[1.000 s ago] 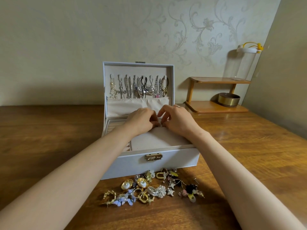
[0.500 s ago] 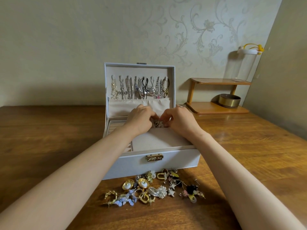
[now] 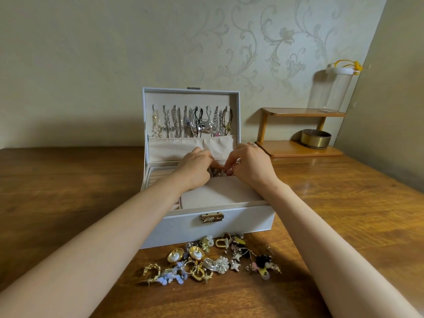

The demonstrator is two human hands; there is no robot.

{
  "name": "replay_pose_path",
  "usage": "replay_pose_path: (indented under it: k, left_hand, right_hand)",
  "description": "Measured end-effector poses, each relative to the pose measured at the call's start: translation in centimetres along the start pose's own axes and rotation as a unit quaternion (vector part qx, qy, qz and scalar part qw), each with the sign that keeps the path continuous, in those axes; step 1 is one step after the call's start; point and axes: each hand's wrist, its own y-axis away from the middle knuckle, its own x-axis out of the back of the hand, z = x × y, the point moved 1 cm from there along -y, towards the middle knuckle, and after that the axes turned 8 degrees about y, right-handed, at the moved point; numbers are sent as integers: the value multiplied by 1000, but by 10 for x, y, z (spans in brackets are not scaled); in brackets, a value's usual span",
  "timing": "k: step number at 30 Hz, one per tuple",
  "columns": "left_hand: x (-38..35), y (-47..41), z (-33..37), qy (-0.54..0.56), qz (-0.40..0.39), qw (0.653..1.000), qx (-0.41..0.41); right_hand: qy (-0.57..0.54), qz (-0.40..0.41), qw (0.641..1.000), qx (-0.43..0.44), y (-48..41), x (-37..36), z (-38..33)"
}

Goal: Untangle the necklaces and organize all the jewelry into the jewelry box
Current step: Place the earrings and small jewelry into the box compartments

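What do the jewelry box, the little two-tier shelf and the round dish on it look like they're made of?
Jewelry box: looks like pale grey faux leather or textured fabric over a stiff shell, matte, with beige velvety lining and a gold-tone metal clasp. Shelf: wood, orange-brown and glossy, reflecting light. Round dish: probably brass-coloured metal, given its brushed golden sheen.

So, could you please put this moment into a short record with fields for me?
box: jewelry box open on the table, lid upright
lid: necklaces hanging in a row
left hand: pinches a small silvery piece inside the box
right hand: pinches the same piece
loose pile: earrings and rings on the table, in front of the box
aside: wooden shelf with brass bowl and clear jar
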Motion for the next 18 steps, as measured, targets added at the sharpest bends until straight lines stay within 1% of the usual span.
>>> replay_pose_path:
  k: [6,9,14,18]
  left_hand:
    - [0,1,1,3,0,1000,-13]
    - [-2,-3,-3,-13,4,999,-40]
    - [1,-7,-9,-27,74,996,-44]
    - [1,-7,-10,-30,81,995,-48]
  right_hand:
    - [13,-17,1000,11,-1,-2,-1]
    - [6,-4,1000,3,0,0,-1]
    - [-10,1,1000,-13,1,1,1]
    - [-13,4,1000,-7,-1,-1,2]
